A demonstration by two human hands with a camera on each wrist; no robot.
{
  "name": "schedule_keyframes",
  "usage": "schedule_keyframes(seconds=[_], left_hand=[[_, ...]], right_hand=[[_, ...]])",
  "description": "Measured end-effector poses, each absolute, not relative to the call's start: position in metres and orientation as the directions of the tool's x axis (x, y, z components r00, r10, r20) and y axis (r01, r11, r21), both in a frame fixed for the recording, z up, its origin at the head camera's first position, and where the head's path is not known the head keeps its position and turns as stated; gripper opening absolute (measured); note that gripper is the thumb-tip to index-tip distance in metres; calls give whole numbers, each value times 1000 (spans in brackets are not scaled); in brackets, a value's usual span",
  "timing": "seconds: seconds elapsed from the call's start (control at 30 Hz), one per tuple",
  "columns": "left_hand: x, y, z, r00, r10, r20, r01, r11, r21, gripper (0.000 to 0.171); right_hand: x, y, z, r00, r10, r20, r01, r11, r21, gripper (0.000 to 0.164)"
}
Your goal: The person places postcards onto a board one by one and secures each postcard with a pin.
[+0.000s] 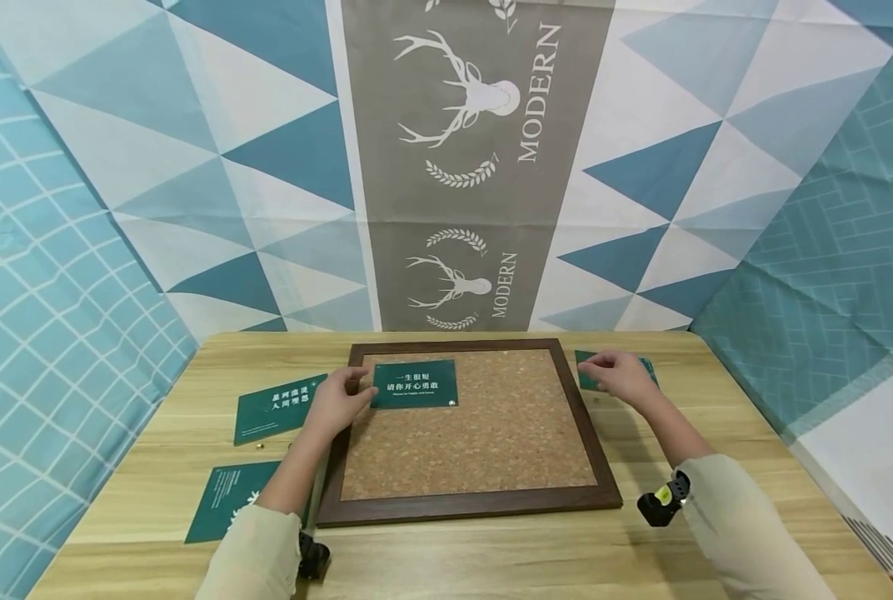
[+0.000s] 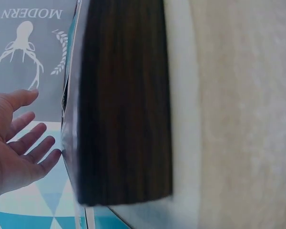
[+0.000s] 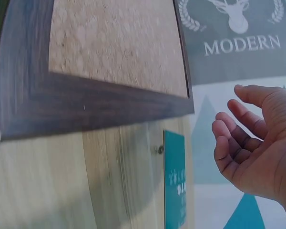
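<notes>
A cork board [image 1: 476, 450] with a dark brown wooden frame lies on the table. On its upper left is a green card [image 1: 420, 385] with white lettering, a small shiny spot at its lower right corner. My left hand [image 1: 334, 408] hovers at that card's left edge; in the left wrist view its fingers [image 2: 26, 143] are spread loosely and hold nothing. Right of the frame, my right hand [image 1: 621, 377] hangs over another green card [image 1: 585, 367] and partly hides it. Its fingers [image 3: 224, 143] are loosely bent and empty in the right wrist view.
Two more green cards lie left of the board, an upper one [image 1: 266, 412] and a lower one [image 1: 217, 504] partly behind my left arm. A small gold pin [image 1: 260, 446] sits between them. Another small pin [image 3: 159, 150] is beside the right card. A patterned wall cloth [image 1: 446, 208] stands behind.
</notes>
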State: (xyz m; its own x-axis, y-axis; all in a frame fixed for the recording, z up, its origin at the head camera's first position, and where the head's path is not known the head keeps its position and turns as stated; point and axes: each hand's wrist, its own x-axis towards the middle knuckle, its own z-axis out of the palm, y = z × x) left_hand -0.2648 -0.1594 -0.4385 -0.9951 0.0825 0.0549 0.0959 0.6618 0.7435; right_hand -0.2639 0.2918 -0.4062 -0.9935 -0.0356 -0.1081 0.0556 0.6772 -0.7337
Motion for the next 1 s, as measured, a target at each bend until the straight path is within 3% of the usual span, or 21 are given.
schedule_keyframes(seconds=[0.6, 1.0], left_hand=[[-265, -163, -442, -996, 68, 48, 82, 669, 739, 47], [-268, -163, -445, -997, 54, 48, 72, 671, 738, 45]], right_hand=[[-252, 337, -412, -989, 114, -96, 149, 714, -684, 65], [-245, 355, -422, -969, 209, -130, 242, 717, -654, 60]])
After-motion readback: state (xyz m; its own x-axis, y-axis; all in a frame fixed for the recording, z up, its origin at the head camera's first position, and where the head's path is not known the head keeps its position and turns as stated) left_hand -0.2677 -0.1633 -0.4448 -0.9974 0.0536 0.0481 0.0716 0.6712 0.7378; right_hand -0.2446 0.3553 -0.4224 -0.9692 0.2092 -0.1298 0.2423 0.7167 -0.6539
